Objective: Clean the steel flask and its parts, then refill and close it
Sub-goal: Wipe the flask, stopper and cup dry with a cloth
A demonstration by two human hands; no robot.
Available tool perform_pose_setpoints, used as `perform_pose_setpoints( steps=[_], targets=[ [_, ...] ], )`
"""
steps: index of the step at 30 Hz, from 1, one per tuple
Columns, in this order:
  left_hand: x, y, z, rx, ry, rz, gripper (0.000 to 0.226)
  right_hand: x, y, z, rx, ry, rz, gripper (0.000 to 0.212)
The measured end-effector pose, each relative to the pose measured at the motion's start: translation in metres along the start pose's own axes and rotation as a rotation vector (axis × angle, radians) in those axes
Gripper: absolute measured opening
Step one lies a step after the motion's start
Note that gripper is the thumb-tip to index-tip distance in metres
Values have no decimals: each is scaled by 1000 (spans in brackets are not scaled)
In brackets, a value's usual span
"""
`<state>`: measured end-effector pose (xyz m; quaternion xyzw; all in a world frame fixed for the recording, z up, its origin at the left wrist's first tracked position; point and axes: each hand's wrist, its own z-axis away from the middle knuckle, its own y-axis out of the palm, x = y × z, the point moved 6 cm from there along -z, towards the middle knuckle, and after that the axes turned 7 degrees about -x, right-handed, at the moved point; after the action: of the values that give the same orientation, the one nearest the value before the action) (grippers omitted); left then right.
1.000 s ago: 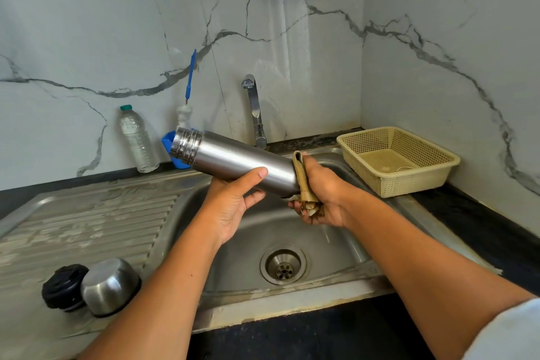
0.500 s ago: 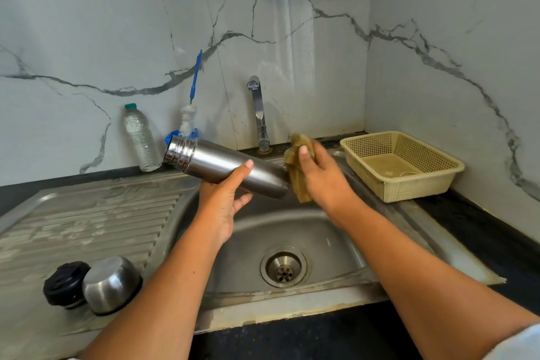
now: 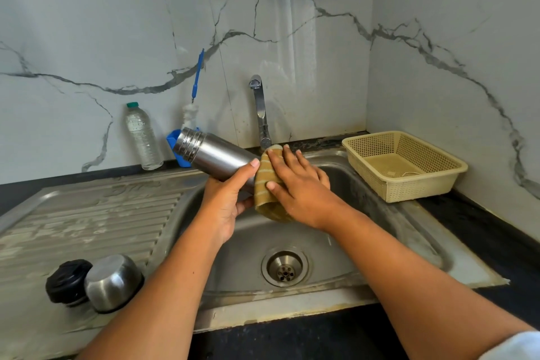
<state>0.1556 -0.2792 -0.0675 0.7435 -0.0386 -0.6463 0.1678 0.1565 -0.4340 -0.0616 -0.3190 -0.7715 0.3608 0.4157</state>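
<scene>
Steel flask in left hand, right hand pressing cloth; drainboard stamp illegible.

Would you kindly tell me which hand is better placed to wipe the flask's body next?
Right. The right hand presses the cloth against the flask at its lower end, while the left hand grips its middle, holding it tilted over the sink.
</scene>
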Motion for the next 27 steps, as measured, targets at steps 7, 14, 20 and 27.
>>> perform_pose_setpoints(
  steps=[7, 14, 20, 27],
  targets=[
    [2, 8, 6, 93, -6, -74, 49, -13, -9, 0, -18, 130, -246, 53],
    [2, -11, -5, -95, -20, 27, 53, 3, -2, 5, 67, -110, -217, 86],
    [-1, 1, 1, 80, -53, 14, 48, -4, -13, 3, -25, 65, -391, 76],
    [-1, 8, 2, 215, -118, 89, 114, -18, -5, 19, 325, 499, -1204, 55]
  ],
)
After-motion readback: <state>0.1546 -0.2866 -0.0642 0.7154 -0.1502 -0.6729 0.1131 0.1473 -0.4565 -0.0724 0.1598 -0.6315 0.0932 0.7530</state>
